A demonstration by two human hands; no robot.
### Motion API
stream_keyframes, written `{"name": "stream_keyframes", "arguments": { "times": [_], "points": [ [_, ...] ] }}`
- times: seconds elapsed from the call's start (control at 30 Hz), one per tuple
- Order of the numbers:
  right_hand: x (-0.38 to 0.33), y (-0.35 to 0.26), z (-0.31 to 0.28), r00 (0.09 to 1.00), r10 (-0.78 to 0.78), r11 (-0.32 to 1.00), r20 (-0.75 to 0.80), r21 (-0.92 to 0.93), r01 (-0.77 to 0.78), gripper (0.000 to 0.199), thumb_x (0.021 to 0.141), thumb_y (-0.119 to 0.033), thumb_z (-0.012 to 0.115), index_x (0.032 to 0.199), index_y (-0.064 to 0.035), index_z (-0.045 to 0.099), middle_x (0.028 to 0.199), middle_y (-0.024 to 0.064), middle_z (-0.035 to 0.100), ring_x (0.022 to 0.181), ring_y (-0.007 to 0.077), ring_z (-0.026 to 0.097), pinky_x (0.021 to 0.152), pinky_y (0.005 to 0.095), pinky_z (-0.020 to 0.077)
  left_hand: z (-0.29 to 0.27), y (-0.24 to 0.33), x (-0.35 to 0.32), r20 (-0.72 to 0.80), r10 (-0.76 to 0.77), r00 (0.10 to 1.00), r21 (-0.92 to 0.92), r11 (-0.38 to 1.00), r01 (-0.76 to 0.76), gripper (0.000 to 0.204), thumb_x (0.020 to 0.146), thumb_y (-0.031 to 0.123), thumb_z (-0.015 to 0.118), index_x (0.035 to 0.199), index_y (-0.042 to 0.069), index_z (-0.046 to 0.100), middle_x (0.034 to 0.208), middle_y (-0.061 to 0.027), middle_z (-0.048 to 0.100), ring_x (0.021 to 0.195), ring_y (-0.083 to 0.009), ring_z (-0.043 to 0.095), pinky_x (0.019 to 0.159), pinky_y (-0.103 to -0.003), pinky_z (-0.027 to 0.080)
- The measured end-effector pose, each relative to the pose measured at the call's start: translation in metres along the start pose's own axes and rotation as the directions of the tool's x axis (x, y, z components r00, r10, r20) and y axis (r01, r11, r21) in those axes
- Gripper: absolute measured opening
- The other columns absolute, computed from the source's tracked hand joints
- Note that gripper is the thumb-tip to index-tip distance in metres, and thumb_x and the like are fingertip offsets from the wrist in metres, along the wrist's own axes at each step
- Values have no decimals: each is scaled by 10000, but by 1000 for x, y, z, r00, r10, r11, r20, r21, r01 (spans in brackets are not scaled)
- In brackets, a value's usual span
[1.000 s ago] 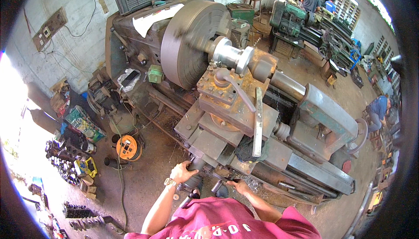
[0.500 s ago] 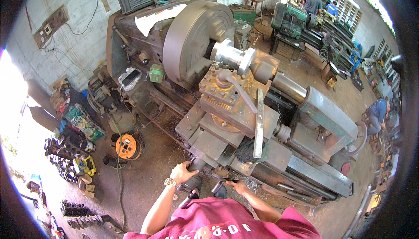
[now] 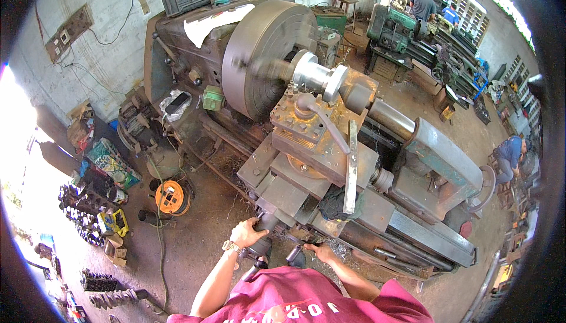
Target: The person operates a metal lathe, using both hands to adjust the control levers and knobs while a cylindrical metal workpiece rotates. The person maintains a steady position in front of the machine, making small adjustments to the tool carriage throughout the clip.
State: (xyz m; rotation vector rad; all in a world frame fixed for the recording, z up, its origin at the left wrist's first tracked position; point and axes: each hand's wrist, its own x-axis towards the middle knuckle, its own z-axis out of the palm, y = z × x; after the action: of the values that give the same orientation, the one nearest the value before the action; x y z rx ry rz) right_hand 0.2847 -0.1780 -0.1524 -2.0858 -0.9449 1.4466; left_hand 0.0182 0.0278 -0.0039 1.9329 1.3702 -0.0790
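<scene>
The left hand [image 3: 247,232] was clenched around the dark handwheel [image 3: 263,235] at the front of the lathe carriage [image 3: 295,187], low on the apron and just ahead of the person's chest. The right hand [image 3: 322,253] rested on a second black handle [image 3: 295,256] just beside the first; its fingers appeared curled over it, though the grip was partly hidden. A large grey chuck [image 3: 259,57] sat at the headstock end, its face blurred. A bright steel workpiece [image 3: 318,78] projected from it, near the tool post [image 3: 306,119]. A dark rag [image 3: 336,203] lay on the carriage. An orange cable reel [image 3: 172,197] stood on the floor to the left, well apart.
</scene>
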Motion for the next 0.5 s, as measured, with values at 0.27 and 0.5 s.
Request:
{"name": "stream_keyframes", "arguments": {
  "times": [0.27, 0.5],
  "points": [
    [-7, -15, -8, 995, 53, 997, 79, 43, -56, 626, 811, -653, 675, 1100, -101, 733, 1138, 143, 715, 1079, 307, 656, 946, 402, 478, 1, -1, 1, 5, -10, 1000, 12, 1000, 10, 726, 735, 579, 733, 1270, 97, 644, 1153, -196, 697, 1074, -359, 673, 932, -440, 533],
    [11, 6, 3, 999, 30, 999, 26, 24, -31, 663, 782, -670, 691, 1138, -113, 728, 1136, 166, 715, 1070, 306, 667, 931, 389, 484, 0, 0, 0, -5, -3, 1000, 9, 1000, 3, 721, 738, 570, 744, 1260, 82, 650, 1145, -202, 698, 1061, -359, 679, 926, -437, 536]
  ]
}}
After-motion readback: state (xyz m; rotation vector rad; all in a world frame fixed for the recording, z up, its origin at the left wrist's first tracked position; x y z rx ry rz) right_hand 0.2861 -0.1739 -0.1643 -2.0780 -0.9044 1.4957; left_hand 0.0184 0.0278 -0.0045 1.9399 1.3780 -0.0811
